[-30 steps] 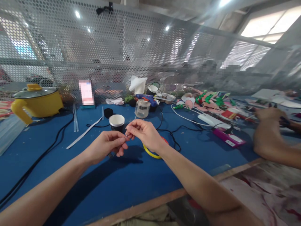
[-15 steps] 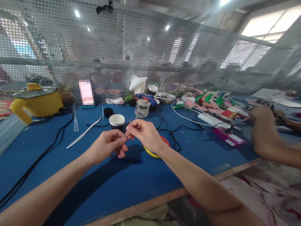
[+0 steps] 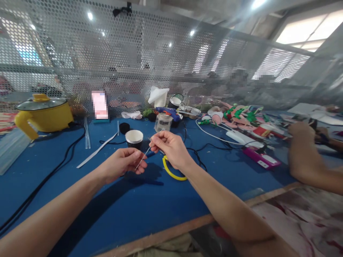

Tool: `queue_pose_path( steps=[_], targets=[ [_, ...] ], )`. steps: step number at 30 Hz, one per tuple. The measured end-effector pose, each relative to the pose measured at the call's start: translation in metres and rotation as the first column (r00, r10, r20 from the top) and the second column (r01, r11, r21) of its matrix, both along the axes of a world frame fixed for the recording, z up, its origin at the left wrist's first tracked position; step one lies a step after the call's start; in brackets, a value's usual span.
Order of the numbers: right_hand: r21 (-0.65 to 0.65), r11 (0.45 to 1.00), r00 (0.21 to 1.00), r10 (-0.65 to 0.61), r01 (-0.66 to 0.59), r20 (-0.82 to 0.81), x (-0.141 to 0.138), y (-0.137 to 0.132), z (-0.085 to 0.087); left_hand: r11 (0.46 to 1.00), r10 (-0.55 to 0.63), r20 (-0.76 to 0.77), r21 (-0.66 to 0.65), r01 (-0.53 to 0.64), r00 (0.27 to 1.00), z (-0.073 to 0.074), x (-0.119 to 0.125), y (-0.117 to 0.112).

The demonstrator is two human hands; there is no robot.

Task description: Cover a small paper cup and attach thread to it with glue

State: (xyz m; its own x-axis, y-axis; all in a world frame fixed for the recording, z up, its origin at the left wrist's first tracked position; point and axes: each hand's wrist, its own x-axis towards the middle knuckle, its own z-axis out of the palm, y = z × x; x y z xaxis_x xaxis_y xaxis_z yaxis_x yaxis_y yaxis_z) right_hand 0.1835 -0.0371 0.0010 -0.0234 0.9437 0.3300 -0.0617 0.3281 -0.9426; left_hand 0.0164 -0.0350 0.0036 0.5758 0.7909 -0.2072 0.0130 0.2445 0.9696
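Observation:
My left hand (image 3: 123, 163) and my right hand (image 3: 169, 147) are raised over the blue table (image 3: 134, 200), a short way apart. Both pinch a thin pale wire or thread (image 3: 143, 156) that runs slantwise between them. My left fingers close on its lower end, my right fingers on its upper end. A paper cup with a dark sleeve (image 3: 134, 138) stands just behind the hands. A yellow ring (image 3: 171, 172) lies on the table under my right wrist.
A yellow pot with a lid (image 3: 43, 113) stands far left, with black cables (image 3: 50, 171) running across the table. A clear jar (image 3: 163, 122), a glue gun (image 3: 168, 112) and craft scraps (image 3: 241, 116) crowd the back. Another person's arm (image 3: 305, 157) rests at right.
My right hand has pulled up and to the right, away from my left hand, so more of the thin strand shows between them. The other person's hand shifted slightly.

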Motion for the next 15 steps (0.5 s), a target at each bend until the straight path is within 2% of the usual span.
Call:
queue_pose_path(
  steps=[4,9,15],
  targets=[
    [-0.002,1.0,1.0,0.022,-0.022,-0.002,0.001,0.001,-0.001,0.998,-0.056,-0.012,-0.009,0.056,0.998,-0.001,-0.002,0.0],
    [-0.034,0.986,0.985,0.166,-0.165,0.054,-0.006,-0.003,-0.005,0.997,-0.013,-0.048,0.074,0.016,0.999,0.0,0.001,-0.003],
    [-0.014,0.993,0.987,0.121,-0.12,0.103,-0.009,-0.004,-0.007,0.962,0.064,-0.163,0.273,-0.017,0.985,0.0,0.004,-0.006]
  ],
)
